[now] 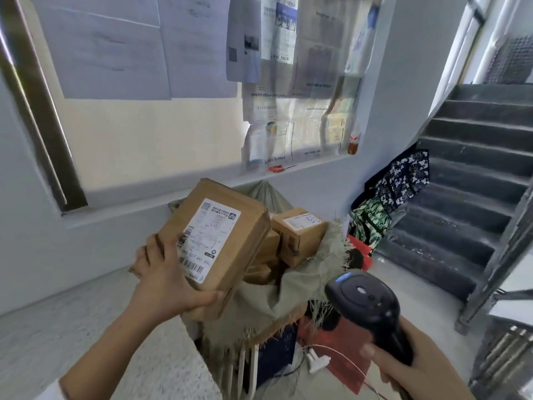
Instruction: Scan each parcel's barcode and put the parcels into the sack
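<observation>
Cardboard parcel [215, 243] gripped by left hand [164, 278]; frayed woven sack [291, 293] beneath.

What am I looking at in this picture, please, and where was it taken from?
There is no machine here. This is one picture from a camera worn on a person's head, looking forward and down at their own two bare hands. The left hand grips a brown cardboard parcel, with its white barcode label facing the camera. The right hand holds a black handheld scanner. Beyond the hands stands an open greyish sack with a frayed rim, and other parcels already lie in it. Stairs rise on the right.
</observation>
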A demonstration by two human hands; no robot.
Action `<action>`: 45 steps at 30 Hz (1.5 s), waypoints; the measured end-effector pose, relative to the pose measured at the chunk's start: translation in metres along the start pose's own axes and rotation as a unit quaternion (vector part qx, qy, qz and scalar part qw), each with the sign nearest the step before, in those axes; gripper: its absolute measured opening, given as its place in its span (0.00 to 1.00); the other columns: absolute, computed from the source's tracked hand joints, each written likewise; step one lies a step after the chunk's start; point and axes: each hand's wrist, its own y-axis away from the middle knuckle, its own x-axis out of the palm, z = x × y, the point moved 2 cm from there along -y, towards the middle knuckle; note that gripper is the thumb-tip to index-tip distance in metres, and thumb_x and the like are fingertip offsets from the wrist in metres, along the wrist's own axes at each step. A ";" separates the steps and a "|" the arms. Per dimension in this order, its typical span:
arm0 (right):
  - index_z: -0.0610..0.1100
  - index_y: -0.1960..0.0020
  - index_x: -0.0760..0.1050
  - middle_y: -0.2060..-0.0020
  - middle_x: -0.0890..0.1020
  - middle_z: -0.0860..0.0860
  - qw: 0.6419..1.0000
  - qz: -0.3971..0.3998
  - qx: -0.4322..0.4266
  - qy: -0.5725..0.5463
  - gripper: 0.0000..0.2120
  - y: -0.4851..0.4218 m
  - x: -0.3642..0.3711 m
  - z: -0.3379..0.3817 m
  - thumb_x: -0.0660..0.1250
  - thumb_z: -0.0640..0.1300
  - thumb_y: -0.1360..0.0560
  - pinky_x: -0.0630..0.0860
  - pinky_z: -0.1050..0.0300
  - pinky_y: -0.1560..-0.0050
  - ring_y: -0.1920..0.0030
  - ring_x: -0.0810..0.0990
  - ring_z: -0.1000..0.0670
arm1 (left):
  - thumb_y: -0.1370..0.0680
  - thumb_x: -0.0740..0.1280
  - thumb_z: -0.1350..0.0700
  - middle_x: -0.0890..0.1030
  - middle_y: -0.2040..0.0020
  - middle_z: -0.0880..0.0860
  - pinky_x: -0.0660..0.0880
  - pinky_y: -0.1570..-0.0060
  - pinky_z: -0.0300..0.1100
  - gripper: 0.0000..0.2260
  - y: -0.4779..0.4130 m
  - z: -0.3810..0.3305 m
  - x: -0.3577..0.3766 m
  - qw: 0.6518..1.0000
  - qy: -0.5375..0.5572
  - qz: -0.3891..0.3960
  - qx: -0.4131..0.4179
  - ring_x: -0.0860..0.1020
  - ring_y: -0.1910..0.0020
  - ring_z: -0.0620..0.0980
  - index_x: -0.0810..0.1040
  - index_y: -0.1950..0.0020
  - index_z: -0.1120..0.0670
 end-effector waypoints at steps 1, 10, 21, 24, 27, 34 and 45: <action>0.44 0.57 0.74 0.80 0.78 0.55 1.000 0.000 -0.005 0.006 0.06 -0.017 -0.002 -0.001 0.69 0.44 0.29 0.72 0.65 0.74 0.80 0.76 0.58 | 0.59 0.62 0.26 0.51 0.30 0.57 0.53 0.30 0.59 0.65 -0.019 -0.005 0.003 1.000 0.002 -0.007 0.010 0.50 0.29 0.62 0.50 0.27 0.50; 0.53 0.52 0.74 0.76 0.80 0.59 0.998 -0.006 -0.064 -0.027 0.14 -0.165 -0.025 0.014 0.74 0.40 0.31 0.70 0.70 0.70 0.76 0.76 0.60 | 0.59 0.62 0.27 0.52 0.32 0.56 0.56 0.31 0.58 0.64 -0.190 -0.044 0.037 0.995 -0.074 0.034 0.064 0.49 0.30 0.62 0.50 0.26 0.50; 0.50 0.55 0.74 0.74 0.78 0.61 0.987 0.089 -0.128 0.029 0.07 -0.322 -0.024 0.020 0.71 0.42 0.29 0.68 0.68 0.69 0.73 0.76 0.62 | 0.45 0.77 0.34 0.52 0.28 0.58 0.53 0.29 0.61 0.58 -0.301 -0.066 0.129 0.983 -0.106 0.150 0.008 0.46 0.28 0.63 0.47 0.25 0.49; 0.44 0.55 0.74 0.76 0.78 0.53 0.983 0.118 -0.134 0.030 0.06 -0.369 -0.031 0.020 0.71 0.40 0.29 0.68 0.69 0.73 0.77 0.74 0.58 | 0.44 0.76 0.34 0.49 0.27 0.57 0.52 0.29 0.63 0.58 -0.326 -0.072 0.147 0.979 -0.108 0.173 -0.014 0.43 0.27 0.63 0.46 0.25 0.48; 0.44 0.56 0.73 0.77 0.77 0.54 0.981 0.131 -0.139 0.021 0.06 -0.411 -0.036 0.020 0.70 0.39 0.28 0.67 0.71 0.74 0.78 0.74 0.58 | 0.41 0.76 0.35 0.48 0.26 0.56 0.51 0.29 0.63 0.56 -0.361 -0.079 0.163 0.969 -0.129 0.207 -0.026 0.43 0.26 0.62 0.46 0.25 0.48; 0.48 0.57 0.74 0.74 0.80 0.57 0.983 0.140 -0.119 0.004 0.06 -0.481 -0.047 0.000 0.71 0.42 0.29 0.68 0.60 0.65 0.74 0.75 0.62 | 0.31 0.74 0.45 0.48 0.24 0.61 0.46 0.28 0.57 0.42 -0.425 -0.079 0.221 0.975 -0.098 0.190 -0.053 0.41 0.25 0.62 0.53 0.25 0.52; 0.38 0.55 0.74 0.75 0.79 0.48 0.977 0.176 -0.110 -0.043 0.04 -0.529 -0.059 -0.011 0.69 0.37 0.28 0.72 0.63 0.72 0.76 0.73 0.54 | 0.27 0.72 0.53 0.53 0.27 0.59 0.55 0.29 0.56 0.33 -0.447 -0.072 0.259 0.980 -0.101 0.159 -0.059 0.49 0.27 0.62 0.59 0.26 0.51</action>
